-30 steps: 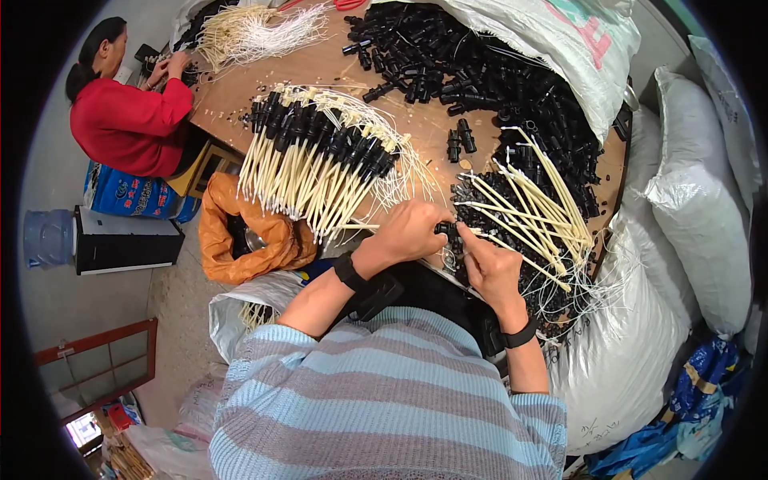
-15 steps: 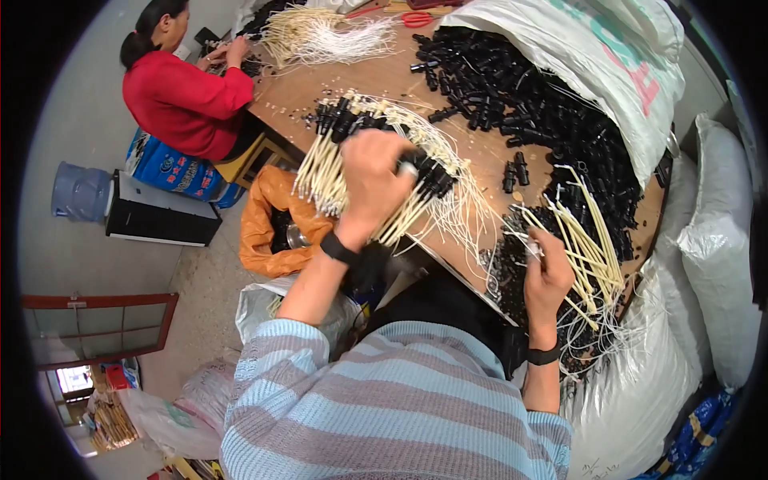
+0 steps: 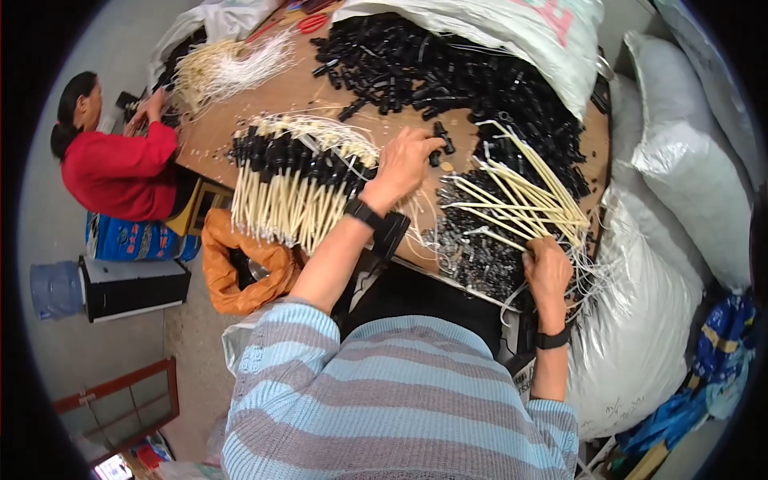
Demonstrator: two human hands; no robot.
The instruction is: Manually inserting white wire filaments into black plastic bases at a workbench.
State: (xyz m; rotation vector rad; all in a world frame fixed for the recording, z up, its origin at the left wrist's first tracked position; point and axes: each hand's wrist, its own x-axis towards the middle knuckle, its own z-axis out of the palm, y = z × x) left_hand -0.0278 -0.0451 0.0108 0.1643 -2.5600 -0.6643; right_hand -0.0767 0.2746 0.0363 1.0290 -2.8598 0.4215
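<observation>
Black plastic tubular connectors, a loose pair (image 3: 446, 139) on the brown desk (image 3: 280, 86), lie at the fingertips of the left hand (image 3: 402, 165). Its fingers are bent, thumb and forefinger close together beside the pair; whether they have closed on either piece cannot be told. The right hand (image 3: 550, 272), lower and to the right, has thumb and forefinger pinched together on one end of a cream-sleeved lead (image 3: 504, 241), which slants up and left above a spread of small dark fittings (image 3: 472, 260). Just beyond this hand, further cream-sleeved leads (image 3: 534, 192) lie in a loose, crossing bundle, their thin white wires trailing toward the desk's right edge. Left of the left hand, a dense row of assemblies (image 3: 292, 188) shows black connectors with cream sleeves pointing toward the wearer and white wires behind. At the far side, a large heap of black connectors (image 3: 448, 72) spills from a white woven sack (image 3: 552, 60); red-handled scissors (image 3: 313, 22) lie to its left. At upper left, a co-worker in a red top (image 3: 120, 172) sits at the same desk.
</observation>
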